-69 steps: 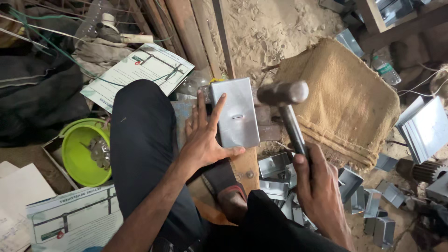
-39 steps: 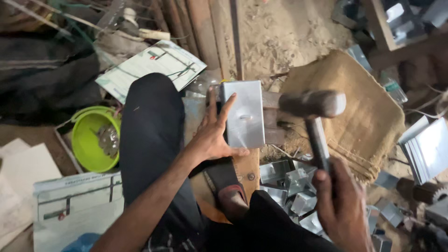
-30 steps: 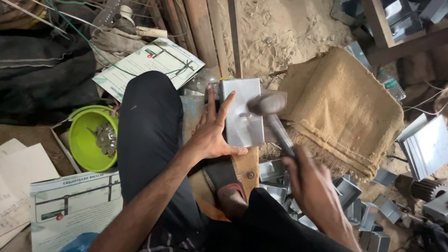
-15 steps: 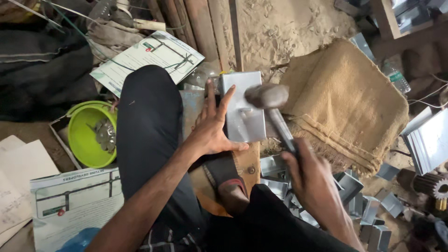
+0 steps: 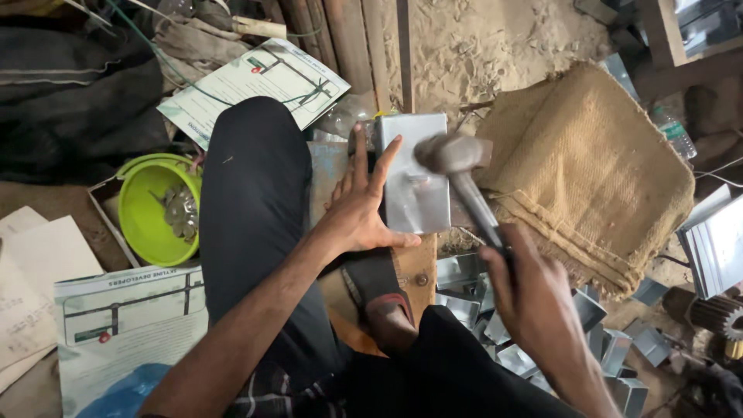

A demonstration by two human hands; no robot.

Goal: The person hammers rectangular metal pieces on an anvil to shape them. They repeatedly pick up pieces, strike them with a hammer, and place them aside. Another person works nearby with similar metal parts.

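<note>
Hammer (image 5: 457,166) head blurs over the metal box (image 5: 414,186); right hand (image 5: 534,298) grips its handle, left hand (image 5: 360,209) lies flat.

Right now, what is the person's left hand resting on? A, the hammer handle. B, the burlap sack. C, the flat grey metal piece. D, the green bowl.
C: the left hand lies spread with its fingers on the edge of the grey metal piece, while the right hand grips the hammer above that piece.
</note>
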